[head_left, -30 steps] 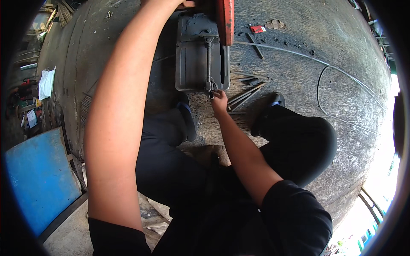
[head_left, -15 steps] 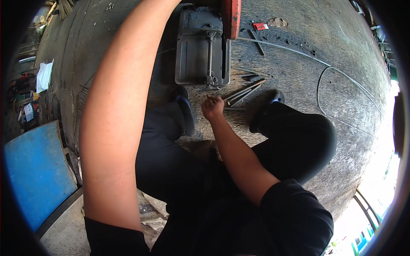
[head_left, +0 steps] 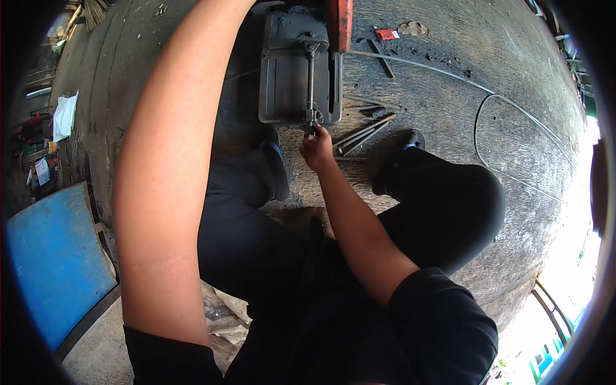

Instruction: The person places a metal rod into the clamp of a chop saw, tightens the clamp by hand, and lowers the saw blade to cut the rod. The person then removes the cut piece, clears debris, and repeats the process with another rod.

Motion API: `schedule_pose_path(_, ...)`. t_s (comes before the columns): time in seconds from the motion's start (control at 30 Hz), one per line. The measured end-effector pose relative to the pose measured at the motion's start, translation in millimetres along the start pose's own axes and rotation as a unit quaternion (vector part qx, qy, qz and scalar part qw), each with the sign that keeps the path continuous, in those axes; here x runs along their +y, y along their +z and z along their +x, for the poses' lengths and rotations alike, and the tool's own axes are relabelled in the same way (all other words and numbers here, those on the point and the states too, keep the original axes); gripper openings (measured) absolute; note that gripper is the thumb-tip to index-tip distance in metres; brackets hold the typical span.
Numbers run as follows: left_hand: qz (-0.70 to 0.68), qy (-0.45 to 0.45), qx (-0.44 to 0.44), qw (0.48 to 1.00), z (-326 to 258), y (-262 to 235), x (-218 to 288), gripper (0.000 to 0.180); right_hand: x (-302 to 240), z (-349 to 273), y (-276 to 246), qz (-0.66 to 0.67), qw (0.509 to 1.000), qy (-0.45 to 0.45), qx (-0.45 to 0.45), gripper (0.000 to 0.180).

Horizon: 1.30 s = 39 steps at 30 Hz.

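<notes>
In front of my feet lies a dark metal cut-off machine base (head_left: 273,96), dusty with black grit. A clamp screw (head_left: 312,80) runs along its middle towards me. My right hand (head_left: 316,146) is at the near end of that screw, its fingers closed round the small crank handle (head_left: 312,126). My left forearm (head_left: 168,147) stretches up past the top edge, so the left hand is out of sight. A red machine part (head_left: 340,25) hangs over the far right side of the base.
Several cut metal rods (head_left: 366,136) lie right of my hand. A long thin rod (head_left: 443,67) and a wire loop (head_left: 478,131) cross the floor. A red packet (head_left: 387,34) is farther off. A blue panel (head_left: 61,256) stands at left.
My right hand has moved up and forward from just short of the base onto the screw's crank handle. The view has shifted slightly, while the left arm keeps its reach.
</notes>
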<state>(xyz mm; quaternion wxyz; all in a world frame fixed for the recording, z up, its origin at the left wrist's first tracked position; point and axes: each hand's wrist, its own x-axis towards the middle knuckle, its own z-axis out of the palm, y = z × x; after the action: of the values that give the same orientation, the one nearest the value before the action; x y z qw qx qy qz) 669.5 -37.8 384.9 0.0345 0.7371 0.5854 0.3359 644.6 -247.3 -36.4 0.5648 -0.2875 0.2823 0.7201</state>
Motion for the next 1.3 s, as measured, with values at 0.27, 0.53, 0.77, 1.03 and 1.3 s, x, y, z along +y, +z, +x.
schedule_pose_path(0.27,-0.452,-0.16,0.193,0.856,-151,72,-57,0.04,-82,22,36,-0.397,0.78,-0.428,0.227,0.031)
schedule_pose_path(0.53,-0.38,-0.821,-0.09,0.417,-326,189,-149,0.034,-122,60,92,-0.646,0.684,-0.327,0.084,0.037)
schedule_pose_path(0.77,-0.598,-0.774,-0.059,0.202,-341,221,-194,0.032,-119,71,101,-0.667,0.699,-0.243,0.089,0.038)
schedule_pose_path(1.03,-0.639,-0.727,-0.097,0.231,-356,224,-194,0.031,-122,71,102,-0.748,0.6,-0.27,0.089,0.041)
schedule_pose_path(1.3,-0.61,-0.737,0.017,0.29,-370,219,-178,0.014,-120,61,116,-0.724,0.659,-0.188,0.073,0.037)
